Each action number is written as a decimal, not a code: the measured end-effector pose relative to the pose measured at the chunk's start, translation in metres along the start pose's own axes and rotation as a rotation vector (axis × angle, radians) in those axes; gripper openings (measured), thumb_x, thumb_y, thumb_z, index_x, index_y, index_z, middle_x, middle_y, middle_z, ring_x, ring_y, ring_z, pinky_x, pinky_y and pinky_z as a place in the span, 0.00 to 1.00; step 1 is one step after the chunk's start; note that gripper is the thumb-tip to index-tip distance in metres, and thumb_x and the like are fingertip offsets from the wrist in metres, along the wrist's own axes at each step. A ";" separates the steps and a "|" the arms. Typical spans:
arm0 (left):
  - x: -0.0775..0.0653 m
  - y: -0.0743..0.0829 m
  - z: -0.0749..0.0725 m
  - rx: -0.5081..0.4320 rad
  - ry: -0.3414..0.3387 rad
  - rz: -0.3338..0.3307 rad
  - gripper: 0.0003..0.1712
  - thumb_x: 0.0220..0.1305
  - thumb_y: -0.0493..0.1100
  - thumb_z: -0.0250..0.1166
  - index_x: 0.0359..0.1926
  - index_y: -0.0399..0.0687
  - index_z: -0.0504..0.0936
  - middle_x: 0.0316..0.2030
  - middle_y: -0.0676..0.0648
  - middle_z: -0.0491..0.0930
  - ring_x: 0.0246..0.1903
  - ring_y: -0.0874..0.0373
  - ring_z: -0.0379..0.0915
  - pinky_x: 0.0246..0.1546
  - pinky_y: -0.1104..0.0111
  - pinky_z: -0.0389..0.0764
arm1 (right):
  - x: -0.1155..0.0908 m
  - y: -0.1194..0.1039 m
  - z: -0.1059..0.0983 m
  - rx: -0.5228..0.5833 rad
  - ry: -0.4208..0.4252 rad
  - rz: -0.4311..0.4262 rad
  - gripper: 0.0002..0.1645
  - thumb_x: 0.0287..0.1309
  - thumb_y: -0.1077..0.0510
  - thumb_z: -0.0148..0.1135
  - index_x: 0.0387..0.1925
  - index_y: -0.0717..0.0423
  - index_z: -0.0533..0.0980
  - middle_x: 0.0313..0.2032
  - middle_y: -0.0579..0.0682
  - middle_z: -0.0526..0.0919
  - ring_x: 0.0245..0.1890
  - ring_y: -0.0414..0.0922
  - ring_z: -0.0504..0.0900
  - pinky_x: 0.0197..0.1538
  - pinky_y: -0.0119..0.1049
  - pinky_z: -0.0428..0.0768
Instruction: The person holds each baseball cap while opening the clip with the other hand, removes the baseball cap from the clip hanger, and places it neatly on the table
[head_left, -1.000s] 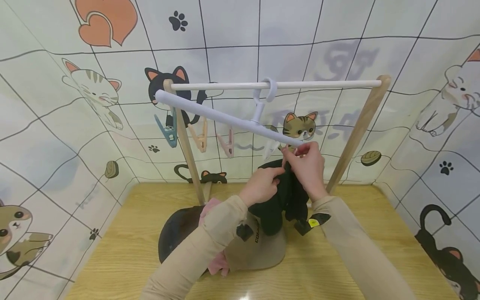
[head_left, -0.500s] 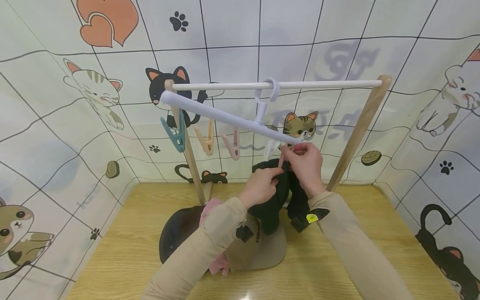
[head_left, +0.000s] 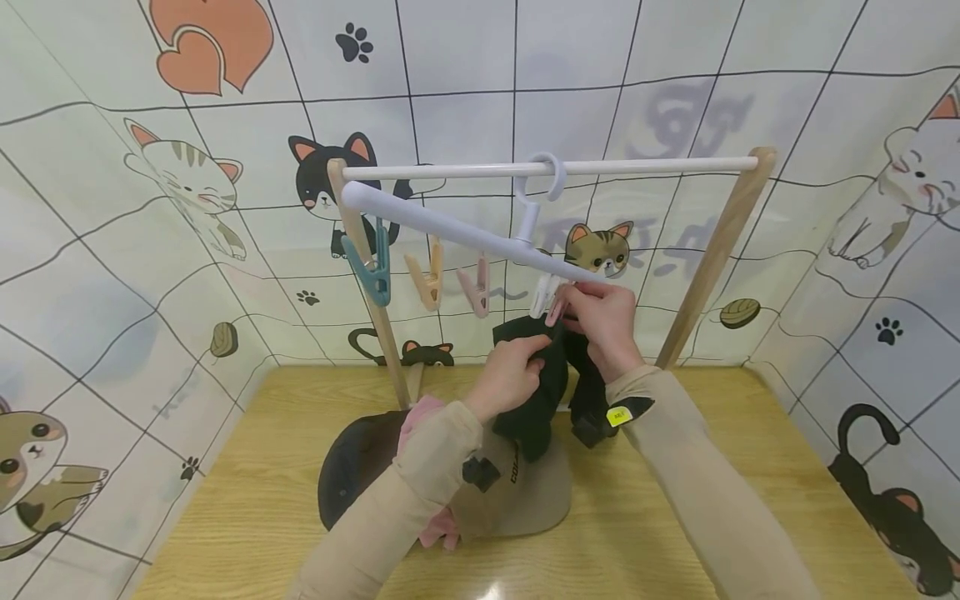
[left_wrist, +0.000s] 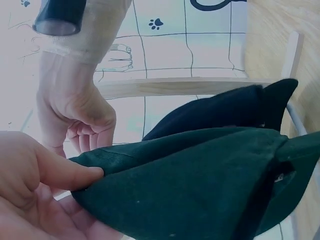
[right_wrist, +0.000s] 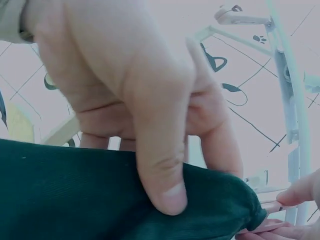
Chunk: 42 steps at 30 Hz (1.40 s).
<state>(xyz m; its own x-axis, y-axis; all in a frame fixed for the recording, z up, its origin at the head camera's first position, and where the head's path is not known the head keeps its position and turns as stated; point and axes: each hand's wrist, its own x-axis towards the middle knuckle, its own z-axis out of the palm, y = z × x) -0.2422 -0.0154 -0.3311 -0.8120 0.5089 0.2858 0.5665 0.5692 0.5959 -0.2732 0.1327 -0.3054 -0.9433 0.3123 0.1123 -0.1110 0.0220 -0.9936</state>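
My left hand (head_left: 506,375) pinches the upper edge of a dark green cloth item (head_left: 540,396) between thumb and fingers. Two darker parts hang from it, perhaps a pair of socks; the kind is hard to tell. Beside it, my right hand (head_left: 606,325) pinches a pink clothespin (head_left: 555,310) under the low right end of a lilac hanger (head_left: 442,225). In the right wrist view the pink clothespin (right_wrist: 272,225) touches the gathered tip of the dark green cloth (right_wrist: 75,195). The left wrist view shows the left thumb (left_wrist: 75,175) pressing the cloth's edge.
The hanger hooks over a white rod (head_left: 660,167) on wooden posts (head_left: 712,258). Blue (head_left: 373,271), orange (head_left: 427,279), pink (head_left: 477,287) and white (head_left: 538,297) clothespins hang along it. Below lie a beige cap (head_left: 551,504), a dark cap-like shape (head_left: 348,467) and pink cloth (head_left: 438,529).
The hanger has slid right along the rod. Both hands and the green cloth have shifted slightly left, and more of the pink clothespin in the right hand now shows.
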 end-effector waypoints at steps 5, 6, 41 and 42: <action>-0.005 -0.007 0.001 -0.060 0.022 -0.017 0.20 0.66 0.28 0.55 0.58 0.34 0.76 0.55 0.38 0.77 0.53 0.47 0.75 0.54 0.60 0.73 | 0.003 -0.001 0.003 0.056 -0.001 0.034 0.16 0.59 0.63 0.62 0.46 0.71 0.79 0.25 0.47 0.82 0.24 0.38 0.84 0.33 0.35 0.82; -0.006 -0.007 0.000 -0.076 0.020 -0.027 0.20 0.66 0.28 0.55 0.58 0.33 0.75 0.55 0.37 0.77 0.55 0.47 0.74 0.55 0.59 0.72 | 0.003 -0.002 0.003 0.064 0.000 0.045 0.16 0.59 0.63 0.63 0.45 0.72 0.79 0.24 0.46 0.82 0.24 0.37 0.84 0.33 0.35 0.82; -0.089 -0.039 0.053 -0.651 -0.006 -0.085 0.19 0.64 0.21 0.45 0.56 0.31 0.64 0.57 0.33 0.71 0.59 0.43 0.66 0.56 0.55 0.69 | 0.007 0.011 -0.010 0.139 -0.076 0.071 0.18 0.58 0.62 0.62 0.49 0.68 0.76 0.29 0.44 0.84 0.28 0.38 0.85 0.36 0.32 0.82; -0.093 -0.041 0.056 -0.677 -0.001 -0.105 0.21 0.63 0.21 0.44 0.57 0.30 0.63 0.58 0.33 0.70 0.61 0.42 0.64 0.58 0.52 0.67 | 0.007 0.011 -0.010 0.136 -0.078 0.071 0.19 0.58 0.62 0.62 0.50 0.69 0.76 0.29 0.44 0.84 0.28 0.38 0.85 0.36 0.32 0.82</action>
<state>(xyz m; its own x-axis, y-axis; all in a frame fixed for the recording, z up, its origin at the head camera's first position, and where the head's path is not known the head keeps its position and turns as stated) -0.1819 -0.0501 -0.4238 -0.8576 0.4738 0.2002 0.2716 0.0866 0.9585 -0.2776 0.1446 -0.3162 -0.9711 0.2339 0.0476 -0.0793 -0.1282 -0.9886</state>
